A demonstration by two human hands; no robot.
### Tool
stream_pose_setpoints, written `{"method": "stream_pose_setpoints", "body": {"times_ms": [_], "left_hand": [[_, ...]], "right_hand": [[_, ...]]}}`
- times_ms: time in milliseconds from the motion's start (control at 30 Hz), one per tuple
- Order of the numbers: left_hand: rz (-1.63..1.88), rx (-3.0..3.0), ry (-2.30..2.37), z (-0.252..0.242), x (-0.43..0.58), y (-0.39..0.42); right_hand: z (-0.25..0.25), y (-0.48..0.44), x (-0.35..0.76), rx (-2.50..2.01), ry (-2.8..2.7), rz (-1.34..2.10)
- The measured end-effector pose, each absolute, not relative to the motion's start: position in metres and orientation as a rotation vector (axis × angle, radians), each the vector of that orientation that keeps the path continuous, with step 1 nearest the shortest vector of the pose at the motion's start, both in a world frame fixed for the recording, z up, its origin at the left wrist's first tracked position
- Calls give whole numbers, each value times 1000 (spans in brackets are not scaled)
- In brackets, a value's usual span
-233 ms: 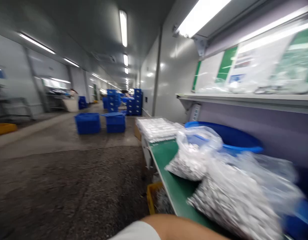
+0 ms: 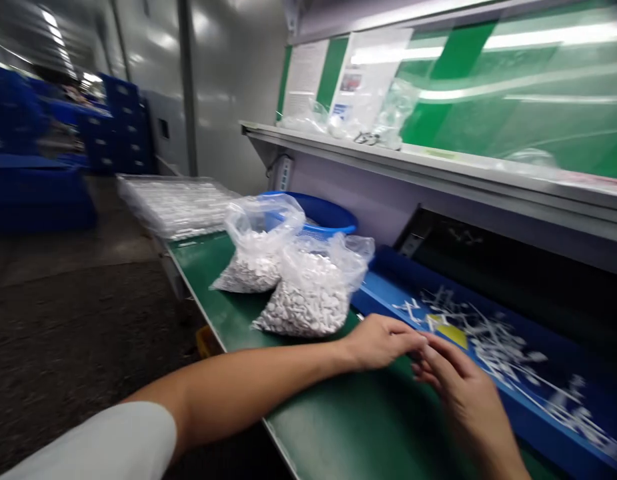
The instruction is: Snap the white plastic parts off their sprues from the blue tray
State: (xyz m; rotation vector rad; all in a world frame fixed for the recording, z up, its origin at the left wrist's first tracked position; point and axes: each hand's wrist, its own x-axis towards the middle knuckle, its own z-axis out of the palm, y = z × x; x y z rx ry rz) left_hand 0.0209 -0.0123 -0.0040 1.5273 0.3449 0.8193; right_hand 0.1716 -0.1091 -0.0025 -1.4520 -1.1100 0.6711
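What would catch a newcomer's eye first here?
Two clear plastic bags stuffed with small white parts sit on the green workbench. To their right, white pieces lie scattered in a long blue tray. In front, the left hand and right hand meet above the bench beside that tray.

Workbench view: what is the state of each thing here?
Left hand: fingers loosely bent
Right hand: fingers curved, nothing clearly held
Front plastic bag: white pieces inside, lying flat
Rear plastic bag: white pieces inside, top puffed up
Blue tray: white pieces scattered inside
Blue tub: partly hidden behind bags
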Motion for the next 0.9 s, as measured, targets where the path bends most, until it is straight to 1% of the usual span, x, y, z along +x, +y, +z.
{"method": "stream_pose_setpoints", "body": {"times_ms": [200, 333, 667, 800, 900], "left_hand": [[674, 1461, 425, -7, 16, -10], [629, 1466, 368, -5, 12, -10], [281, 1145, 303, -3, 10, -2], [253, 1097, 310, -4, 11, -2], [351, 994, 387, -6, 16, -2]], "right_hand": [[-2, -107, 167, -1366, -1067, 843], [-1, -109, 169, -1385, -1119, 828], [3, -113, 165, -1371, -1190, 892], [5, -113, 163, -1394, -1240, 860], [1, -110, 168, -1450, -1262, 762]]}}
